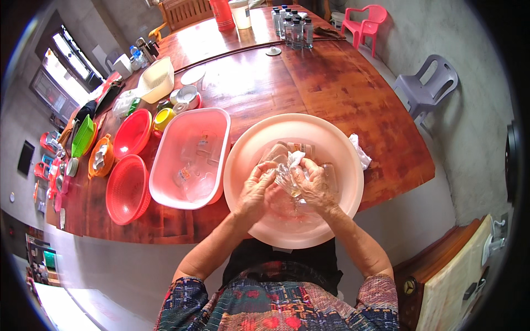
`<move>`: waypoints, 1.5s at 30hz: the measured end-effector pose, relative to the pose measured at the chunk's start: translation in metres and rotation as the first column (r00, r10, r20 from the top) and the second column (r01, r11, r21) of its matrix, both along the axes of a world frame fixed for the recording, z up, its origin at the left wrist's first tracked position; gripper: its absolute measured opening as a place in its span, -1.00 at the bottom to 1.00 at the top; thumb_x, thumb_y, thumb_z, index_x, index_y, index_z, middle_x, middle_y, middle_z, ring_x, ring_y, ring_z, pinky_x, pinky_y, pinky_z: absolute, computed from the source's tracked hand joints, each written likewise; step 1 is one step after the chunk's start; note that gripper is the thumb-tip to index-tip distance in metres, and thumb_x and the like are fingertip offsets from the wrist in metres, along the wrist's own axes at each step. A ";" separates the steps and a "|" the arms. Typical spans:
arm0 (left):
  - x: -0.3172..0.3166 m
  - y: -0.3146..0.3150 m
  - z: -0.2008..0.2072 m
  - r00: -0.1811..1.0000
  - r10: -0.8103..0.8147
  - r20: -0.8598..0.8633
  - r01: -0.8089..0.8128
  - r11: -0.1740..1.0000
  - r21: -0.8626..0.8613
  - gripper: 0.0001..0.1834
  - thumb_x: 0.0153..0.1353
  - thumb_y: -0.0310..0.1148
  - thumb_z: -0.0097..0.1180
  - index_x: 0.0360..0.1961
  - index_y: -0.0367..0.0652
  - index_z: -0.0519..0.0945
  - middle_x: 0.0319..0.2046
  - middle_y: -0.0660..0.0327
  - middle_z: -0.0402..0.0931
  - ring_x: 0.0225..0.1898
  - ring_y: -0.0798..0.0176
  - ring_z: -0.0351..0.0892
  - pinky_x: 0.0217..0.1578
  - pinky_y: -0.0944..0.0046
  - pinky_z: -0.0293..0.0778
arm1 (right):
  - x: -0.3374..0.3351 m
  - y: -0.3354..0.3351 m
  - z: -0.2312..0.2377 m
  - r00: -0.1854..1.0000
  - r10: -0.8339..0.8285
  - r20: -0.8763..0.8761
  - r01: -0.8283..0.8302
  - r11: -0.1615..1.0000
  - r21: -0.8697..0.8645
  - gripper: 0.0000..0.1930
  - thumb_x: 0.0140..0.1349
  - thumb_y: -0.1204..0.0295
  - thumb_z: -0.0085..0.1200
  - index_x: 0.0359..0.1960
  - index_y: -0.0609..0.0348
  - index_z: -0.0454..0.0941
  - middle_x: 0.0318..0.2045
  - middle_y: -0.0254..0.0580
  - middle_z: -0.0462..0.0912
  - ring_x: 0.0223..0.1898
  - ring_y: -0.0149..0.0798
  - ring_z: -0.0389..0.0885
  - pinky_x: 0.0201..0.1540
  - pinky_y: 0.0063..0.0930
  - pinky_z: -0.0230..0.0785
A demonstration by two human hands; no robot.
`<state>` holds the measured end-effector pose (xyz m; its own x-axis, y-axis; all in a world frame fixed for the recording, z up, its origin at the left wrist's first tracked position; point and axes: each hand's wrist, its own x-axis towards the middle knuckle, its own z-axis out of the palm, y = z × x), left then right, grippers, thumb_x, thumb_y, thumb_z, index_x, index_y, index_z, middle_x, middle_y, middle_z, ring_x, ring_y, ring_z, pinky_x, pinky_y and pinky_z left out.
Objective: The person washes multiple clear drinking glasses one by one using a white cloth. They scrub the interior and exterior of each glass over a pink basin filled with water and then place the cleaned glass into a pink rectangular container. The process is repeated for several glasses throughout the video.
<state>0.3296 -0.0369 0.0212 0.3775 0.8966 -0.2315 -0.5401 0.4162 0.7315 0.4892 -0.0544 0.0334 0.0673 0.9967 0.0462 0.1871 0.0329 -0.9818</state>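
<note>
A wide pale-pink basin (240, 160) stands before me with several clear bottles (330, 175) lying in it. Over its middle, my left hand (255, 192) grips a small clear bottle (285, 179) with curled fingers. A crumpled white cloth (295, 159) is pinched in my right hand (316, 186), which also presses against that bottle. Fingers and glare partly hide the bottle's outline. Left of the basin sits a pink rectangular tub (157, 171) with several more clear bottles (205, 144) inside, some with labels.
Red baskets (128, 190) and an orange basket (101, 157) stand to the left. A white crumpled cloth (360, 151) lies beside the basin's right rim. Dark-capped clear bottles (297, 33) stand at the far side. A grey plastic chair (428, 83) is beyond the table's right edge.
</note>
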 end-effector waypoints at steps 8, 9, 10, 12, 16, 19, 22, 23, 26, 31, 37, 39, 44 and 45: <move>0.009 -0.006 0.014 0.970 0.203 -0.138 -0.219 0.968 -0.121 -0.48 0.24 -0.21 0.05 0.14 0.16 0.10 0.03 0.20 0.25 -0.05 0.19 0.45 -0.23 -0.09 0.53 | -0.016 -0.012 0.007 0.948 -0.032 0.317 -0.030 0.982 0.189 -0.87 0.21 0.45 -0.02 -0.33 0.27 0.49 -0.59 0.06 0.57 -0.51 -0.07 0.62 -0.42 -0.27 0.39; 0.004 -0.001 -0.003 0.955 0.248 -0.160 -0.262 0.962 -0.077 -0.48 0.22 -0.20 0.05 0.14 0.11 0.11 -0.03 0.17 0.29 -0.10 0.17 0.48 -0.25 -0.02 0.56 | -0.016 -0.012 0.011 0.901 0.013 0.434 -0.077 0.988 0.130 -0.85 0.22 0.42 -0.05 -0.34 0.27 0.49 -0.51 0.09 0.57 -0.43 0.01 0.61 -0.35 -0.19 0.41; -0.003 0.002 -0.009 0.957 0.243 -0.156 -0.256 0.964 -0.072 -0.46 0.21 -0.20 0.06 0.14 0.09 0.11 -0.04 0.16 0.29 -0.12 0.17 0.50 -0.26 0.00 0.56 | -0.016 -0.010 0.008 0.835 0.067 0.546 -0.127 0.989 0.072 -0.84 0.22 0.41 -0.06 -0.34 0.26 0.49 -0.45 0.11 0.56 -0.40 0.03 0.60 -0.32 -0.17 0.41; -0.012 0.008 0.001 0.964 0.218 -0.152 -0.228 0.972 -0.055 -0.43 0.19 -0.20 0.08 0.14 0.04 0.10 -0.07 0.13 0.30 -0.18 0.15 0.53 -0.28 0.06 0.57 | -0.016 -0.004 -0.004 0.662 0.167 0.731 -0.188 0.981 -0.054 -0.82 0.22 0.39 -0.08 -0.33 0.25 0.50 -0.35 0.15 0.53 -0.34 0.06 0.58 -0.27 -0.13 0.42; -0.017 0.021 -0.002 0.988 0.137 -0.071 -0.136 0.990 0.020 -0.57 0.14 -0.16 0.14 -0.04 -0.13 0.37 -0.30 0.14 0.51 -0.32 0.25 0.57 -0.35 0.22 0.55 | -0.046 -0.008 -0.052 0.590 0.196 0.783 -0.360 0.932 0.037 -0.76 0.13 0.42 -0.09 -0.24 0.28 0.54 -0.17 0.19 0.37 -0.11 0.09 0.45 -0.24 -0.12 0.49; -0.009 0.024 0.001 0.966 0.195 -0.170 -0.202 0.979 -0.030 -0.53 0.13 -0.01 0.16 -0.12 -0.14 0.45 -0.38 0.18 0.55 -0.36 0.30 0.56 -0.34 0.25 0.52 | -0.049 -0.018 -0.108 0.379 0.155 0.912 -0.687 0.707 0.165 -0.78 0.06 0.45 -0.10 -0.33 0.22 0.58 -0.22 0.17 0.43 -0.14 0.11 0.46 -0.25 -0.11 0.43; -0.005 0.023 -0.003 0.966 0.238 -0.103 -0.250 0.961 -0.120 -0.51 0.16 0.03 0.12 -0.09 -0.14 0.44 -0.33 0.20 0.55 -0.32 0.29 0.55 -0.27 0.24 0.51 | -0.026 -0.008 -0.028 0.221 0.764 0.607 -0.711 0.552 -0.435 -0.82 0.01 0.50 -0.08 -0.40 0.22 0.57 -0.35 0.10 0.53 -0.24 0.08 0.52 -0.24 -0.14 0.40; -0.005 0.024 -0.011 0.974 0.224 -0.027 -0.226 0.965 -0.133 -0.52 0.17 0.02 0.11 -0.08 -0.14 0.43 -0.31 0.21 0.54 -0.29 0.29 0.54 -0.25 0.23 0.50 | -0.012 -0.012 -0.012 0.416 0.727 0.546 -0.743 0.618 -0.257 -0.86 -0.01 0.55 -0.06 -0.43 0.23 0.55 -0.46 0.03 0.56 -0.30 0.05 0.55 -0.21 -0.19 0.39; -0.006 0.030 -0.041 0.973 0.144 0.181 -0.100 0.967 -0.232 -0.55 0.25 0.01 -0.02 -0.02 -0.12 0.41 -0.20 0.23 0.50 -0.19 0.25 0.51 -0.16 0.18 0.48 | -0.001 -0.024 0.038 0.820 0.397 0.412 -0.499 0.849 0.176 -0.93 0.03 0.61 0.03 -0.42 0.23 0.53 -0.40 -0.01 0.56 -0.29 -0.02 0.56 -0.22 -0.25 0.40; 0.012 0.013 -0.023 0.889 0.011 0.458 0.173 0.917 -0.358 -0.47 0.30 0.09 -0.23 0.06 -0.10 0.35 -0.12 0.21 0.46 -0.11 0.19 0.49 -0.06 0.07 0.46 | -0.022 -0.024 0.041 0.910 0.108 0.401 -0.321 0.796 0.514 -0.71 0.07 0.65 -0.03 -0.15 0.18 0.52 -0.15 -0.05 0.56 -0.05 -0.04 0.53 -0.13 -0.28 0.38; 0.027 -0.001 0.000 0.978 -0.020 0.208 0.085 0.947 -0.310 -0.45 0.28 0.17 -0.25 0.13 0.07 0.33 -0.01 0.27 0.44 -0.03 0.17 0.49 -0.10 -0.02 0.49 | -0.014 0.008 0.008 0.859 -0.172 0.482 -0.119 0.849 0.514 -0.62 0.08 0.63 -0.09 -0.02 0.23 0.49 0.00 0.08 0.50 0.07 0.04 0.44 0.07 -0.26 0.32; 0.029 0.000 0.003 0.963 0.011 0.270 0.079 0.944 -0.320 -0.43 0.25 0.17 -0.17 0.13 0.04 0.34 0.01 0.24 0.44 0.00 0.17 0.48 -0.04 0.02 0.47 | -0.010 0.017 0.013 0.928 -0.139 0.346 -0.008 0.921 0.390 -0.62 0.10 0.65 -0.12 0.00 0.34 0.45 0.00 0.21 0.46 0.05 0.09 0.45 0.09 -0.28 0.32; 0.024 0.020 -0.015 0.922 0.221 0.319 -0.167 0.968 -0.189 -0.49 0.20 0.07 0.03 -0.03 -0.11 0.42 -0.18 0.21 0.52 -0.16 0.24 0.54 -0.16 0.16 0.53 | -0.029 -0.020 -0.003 0.886 -0.078 0.457 -0.103 0.928 0.359 -0.65 0.09 0.64 -0.11 -0.04 0.50 0.37 -0.10 0.25 0.49 -0.09 0.14 0.49 -0.01 -0.21 0.39; 0.018 0.021 -0.013 0.930 0.220 0.294 -0.158 0.962 -0.221 -0.53 0.20 0.01 0.07 -0.06 -0.15 0.44 -0.22 0.18 0.52 -0.20 0.25 0.54 -0.19 0.18 0.53 | -0.030 -0.030 -0.004 0.876 -0.027 0.482 -0.149 0.935 0.323 -0.68 0.09 0.63 -0.10 -0.07 0.50 0.38 -0.14 0.25 0.49 -0.13 0.14 0.50 -0.03 -0.19 0.40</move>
